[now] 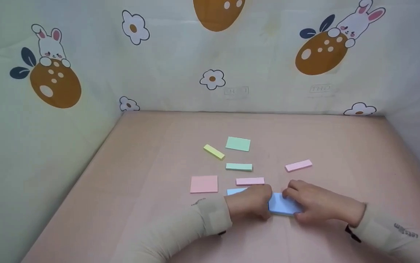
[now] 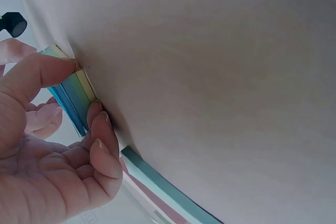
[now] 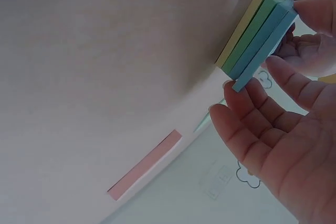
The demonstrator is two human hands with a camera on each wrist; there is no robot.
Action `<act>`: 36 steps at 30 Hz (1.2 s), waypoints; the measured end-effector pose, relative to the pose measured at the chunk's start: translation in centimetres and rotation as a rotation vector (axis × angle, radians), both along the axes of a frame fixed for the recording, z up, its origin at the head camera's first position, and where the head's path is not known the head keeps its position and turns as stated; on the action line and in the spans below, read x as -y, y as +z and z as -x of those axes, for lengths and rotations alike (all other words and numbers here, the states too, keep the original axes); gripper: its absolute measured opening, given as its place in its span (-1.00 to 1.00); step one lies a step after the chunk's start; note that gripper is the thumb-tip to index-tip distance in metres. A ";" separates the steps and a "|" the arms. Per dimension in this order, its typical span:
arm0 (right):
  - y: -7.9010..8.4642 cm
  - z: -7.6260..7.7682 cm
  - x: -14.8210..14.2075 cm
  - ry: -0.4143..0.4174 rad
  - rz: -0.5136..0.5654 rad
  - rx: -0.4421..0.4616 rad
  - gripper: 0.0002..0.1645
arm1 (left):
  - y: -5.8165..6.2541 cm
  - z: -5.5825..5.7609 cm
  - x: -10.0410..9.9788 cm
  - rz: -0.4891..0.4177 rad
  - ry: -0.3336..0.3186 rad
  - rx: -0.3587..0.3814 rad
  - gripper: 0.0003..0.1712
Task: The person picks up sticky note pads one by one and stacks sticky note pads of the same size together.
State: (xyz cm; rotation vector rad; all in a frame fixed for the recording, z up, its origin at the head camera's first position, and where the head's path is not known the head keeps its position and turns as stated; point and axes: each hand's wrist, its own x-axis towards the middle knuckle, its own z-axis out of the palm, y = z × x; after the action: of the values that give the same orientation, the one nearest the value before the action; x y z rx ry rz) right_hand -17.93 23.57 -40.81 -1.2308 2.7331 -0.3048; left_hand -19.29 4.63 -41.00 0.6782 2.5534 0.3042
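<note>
Two hands grip a stack of coloured pads.

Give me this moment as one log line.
left hand: grips stack, left end | right hand: grips stack, right end | stack: blue on top, yellow at bottom | beyond left hand: pink strip

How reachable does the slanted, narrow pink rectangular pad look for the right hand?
Likely yes: the pink pad lies just beyond the right hand, only bare table between. That hand pinches the blue-topped rectangular stack and may need to release it first.
</note>
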 end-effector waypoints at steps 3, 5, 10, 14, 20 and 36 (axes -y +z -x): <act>-0.1 0.1 0.1 -0.004 0.002 -0.028 -0.53 | 0.1 0.0 0.1 -0.011 -0.023 -0.015 -0.61; -0.1 0.1 0.2 -0.007 -0.003 -0.036 -0.53 | 0.1 0.0 0.1 -0.009 -0.029 -0.024 -0.60; -0.2 0.1 0.5 -0.022 -0.021 -0.022 -0.53 | 0.1 0.1 0.1 0.005 -0.029 -0.025 -0.56; -0.2 0.0 0.5 -0.033 -0.025 -0.013 -0.53 | 0.0 0.1 0.0 0.007 -0.017 -0.018 -0.56; -0.1 -0.3 0.4 -0.057 -0.023 0.004 -0.45 | 0.0 0.0 -0.2 0.021 0.000 -0.015 -0.54; 0.1 -0.7 0.7 -0.154 0.006 0.103 -0.37 | 0.1 -0.2 -0.1 0.024 -0.023 -0.017 -0.56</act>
State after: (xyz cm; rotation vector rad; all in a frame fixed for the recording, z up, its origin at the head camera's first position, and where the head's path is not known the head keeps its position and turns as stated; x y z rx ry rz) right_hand -17.26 22.86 -40.66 -0.9779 2.7439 -0.3823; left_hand -19.11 4.69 -40.92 0.7044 2.5594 0.2612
